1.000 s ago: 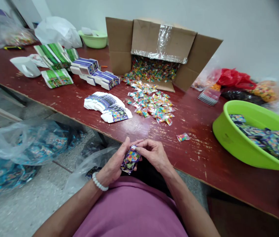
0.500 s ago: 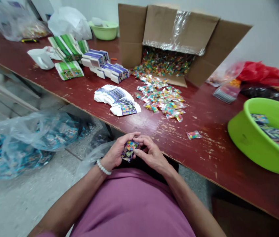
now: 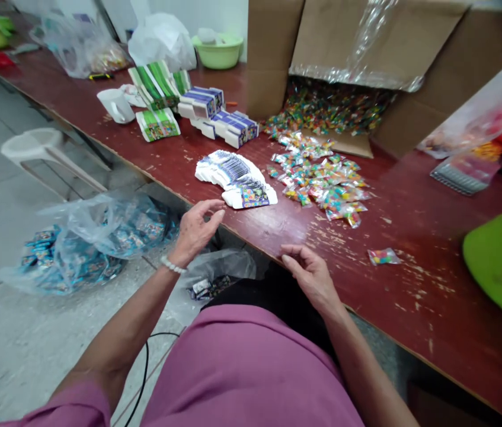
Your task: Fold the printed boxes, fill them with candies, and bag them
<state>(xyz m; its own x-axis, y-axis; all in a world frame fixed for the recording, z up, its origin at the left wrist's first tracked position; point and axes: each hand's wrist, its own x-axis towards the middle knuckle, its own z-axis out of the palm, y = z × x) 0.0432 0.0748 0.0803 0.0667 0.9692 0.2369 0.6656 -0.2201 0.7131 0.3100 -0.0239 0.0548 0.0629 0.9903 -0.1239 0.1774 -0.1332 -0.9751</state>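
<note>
With its fingers apart and nothing in it, my left hand [image 3: 198, 228] reaches toward the fanned row of flat purple-and-white packets [image 3: 237, 175] near the table's front edge. My right hand [image 3: 308, 270], also holding nothing, hovers by the edge with its fingers loosely curved and the thumb apart. Beyond it lies a heap of small clear candy bags [image 3: 322, 178], spilling from an open cardboard box [image 3: 268, 53]. One single candy bag [image 3: 383, 256] sits apart, to the right of the heap.
Stacked purple packets [image 3: 237, 127], green packets [image 3: 157, 124] and a white mug [image 3: 116, 107] stand at the back left. A green basin [image 3: 499, 261] is at the right. On the floor, a plastic bag holds blue packets [image 3: 139, 228]; a white stool [image 3: 32, 142] stands behind it.
The small dark packet that was between both hands is gone from them. My hands have parted and opened, the left moving toward the fanned packets. The view has turned left.
</note>
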